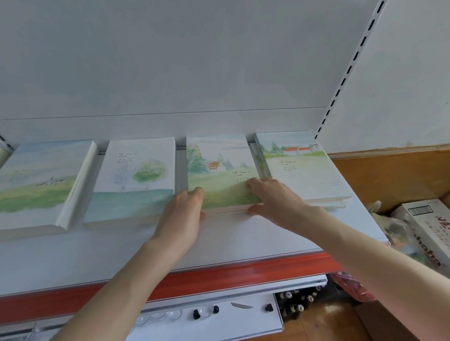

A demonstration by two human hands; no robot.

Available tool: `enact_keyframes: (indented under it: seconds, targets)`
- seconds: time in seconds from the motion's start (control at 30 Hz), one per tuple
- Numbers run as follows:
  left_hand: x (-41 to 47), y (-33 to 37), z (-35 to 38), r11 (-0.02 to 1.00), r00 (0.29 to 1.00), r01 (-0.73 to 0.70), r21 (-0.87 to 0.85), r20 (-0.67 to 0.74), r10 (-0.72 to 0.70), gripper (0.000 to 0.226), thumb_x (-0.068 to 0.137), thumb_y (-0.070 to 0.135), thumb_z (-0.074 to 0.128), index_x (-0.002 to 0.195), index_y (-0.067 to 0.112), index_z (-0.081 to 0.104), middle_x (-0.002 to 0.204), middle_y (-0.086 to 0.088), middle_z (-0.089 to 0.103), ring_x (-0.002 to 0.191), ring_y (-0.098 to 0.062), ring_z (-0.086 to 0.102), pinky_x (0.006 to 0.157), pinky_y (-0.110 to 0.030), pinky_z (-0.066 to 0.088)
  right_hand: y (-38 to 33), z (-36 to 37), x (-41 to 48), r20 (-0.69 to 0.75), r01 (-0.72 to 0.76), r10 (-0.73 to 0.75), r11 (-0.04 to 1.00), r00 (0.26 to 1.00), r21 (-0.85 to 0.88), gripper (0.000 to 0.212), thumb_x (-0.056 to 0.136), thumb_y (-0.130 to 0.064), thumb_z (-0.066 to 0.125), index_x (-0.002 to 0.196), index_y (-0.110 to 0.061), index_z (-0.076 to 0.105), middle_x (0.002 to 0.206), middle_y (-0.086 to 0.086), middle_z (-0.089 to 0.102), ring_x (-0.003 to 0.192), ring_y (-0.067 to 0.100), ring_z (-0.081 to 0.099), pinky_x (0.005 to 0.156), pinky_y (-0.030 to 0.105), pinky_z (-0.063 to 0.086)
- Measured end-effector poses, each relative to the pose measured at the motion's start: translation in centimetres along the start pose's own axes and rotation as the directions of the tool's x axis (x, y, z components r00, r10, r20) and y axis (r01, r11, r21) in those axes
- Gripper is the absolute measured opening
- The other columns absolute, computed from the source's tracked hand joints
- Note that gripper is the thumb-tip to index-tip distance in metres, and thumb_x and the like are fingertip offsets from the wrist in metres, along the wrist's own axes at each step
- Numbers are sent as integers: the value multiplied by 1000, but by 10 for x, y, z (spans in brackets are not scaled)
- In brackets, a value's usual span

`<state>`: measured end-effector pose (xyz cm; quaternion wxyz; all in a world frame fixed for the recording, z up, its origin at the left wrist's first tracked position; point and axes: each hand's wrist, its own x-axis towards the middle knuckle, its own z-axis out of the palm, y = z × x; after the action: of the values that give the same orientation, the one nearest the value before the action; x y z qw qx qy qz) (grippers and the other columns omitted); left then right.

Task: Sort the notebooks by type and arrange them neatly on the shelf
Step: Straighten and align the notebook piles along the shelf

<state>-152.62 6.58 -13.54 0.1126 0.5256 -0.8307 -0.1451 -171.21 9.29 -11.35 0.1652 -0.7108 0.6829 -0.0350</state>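
The fir-tree notebook stack (219, 168) lies flat on the shelf (223, 239), its long axis running away from me toward the back panel (162, 121). My left hand (180, 218) and right hand (276, 202) each pinch a near corner, fingers on the cover and thumb at the front edge. There is a narrow gap beyond my left hand to the round-tree stack (134, 182). The red-roof stack (298, 170) sits just beside my right hand. Bare shelf runs under my wrists.

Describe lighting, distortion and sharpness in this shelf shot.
Head view: soft, even light washes out the covers; faint shadows under the left hand and right hand gripping the cabin notebook; wide-angle distortion bows the shelf's red edge and tilts the slotted upright; the cardboard box looks slightly smeared.
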Motion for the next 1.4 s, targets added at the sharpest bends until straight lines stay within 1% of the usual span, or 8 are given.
enact_keyframes:
  seconds: [0.4,0.5,0.6,0.7,0.9,1.13,1.27,1.4]
  targets:
    - [-1,3,-3,1000,1000,-2,7,13,1,18,89,7,51,86,12,34,81,-6,40,75,-24,42,62,-28,27,5,0,0,35,2,0,999,999,-52,24,86,0,52,110,-2,45,103,15,52,91,32,53,74,39,45]
    - [-2,6,-5,999,1000,-3,37,16,2,15,90,16,52,90,10,38,82,-7,40,82,-29,50,63,-28,29,1,-3,1,48,7,-4,998,999,-54,25,88,-13,56,109,-3,45,103,13,53,90,30,55,71,36,45]
    - [-2,12,-3,994,999,35,106,-2,-35,37,88,41,56,101,9,42,88,-9,45,82,-28,49,63,-29,33,-8,2,2,-11,-13,12,996,1000,-90,43,85,-35,61,113,-6,44,104,11,52,87,27,54,65,33,42]
    - [0,16,3,985,996,78,154,-59,-70,49,86,47,57,112,8,44,102,-15,52,94,-31,54,68,-31,37,-11,11,3,-95,-53,42,992,995,-114,49,83,-44,61,110,-7,43,105,12,52,90,29,55,64,30,36]
    - [-3,15,7,988,995,67,140,-77,-57,44,89,44,55,110,7,44,101,-15,53,91,-30,55,65,-28,35,-9,4,-1,-24,-28,25,994,999,-106,43,86,-34,62,112,-5,44,108,13,53,93,31,55,68,33,41]
    - [-6,6,-1,1000,999,-8,2,-33,8,16,92,15,55,90,10,40,88,-11,51,76,-23,45,63,-27,30,-5,-4,-8,-18,-24,21,976,1000,-219,13,90,-2,53,102,-3,48,101,13,57,90,29,56,70,33,41]
    - [-4,5,0,1000,999,0,-24,-43,-1,22,91,12,55,85,12,35,80,-5,43,71,-20,40,61,-27,29,-3,-5,-4,-6,-54,54,971,999,-233,11,89,-1,54,98,-5,48,85,8,54,75,24,47,64,30,36]
    - [-4,4,-2,1000,999,8,-24,-36,-9,22,91,12,56,84,11,35,78,-3,41,70,-19,39,61,-27,28,0,-2,-1,7,-43,47,970,999,-240,9,90,-5,53,96,-8,48,74,-1,49,85,28,56,64,30,35]
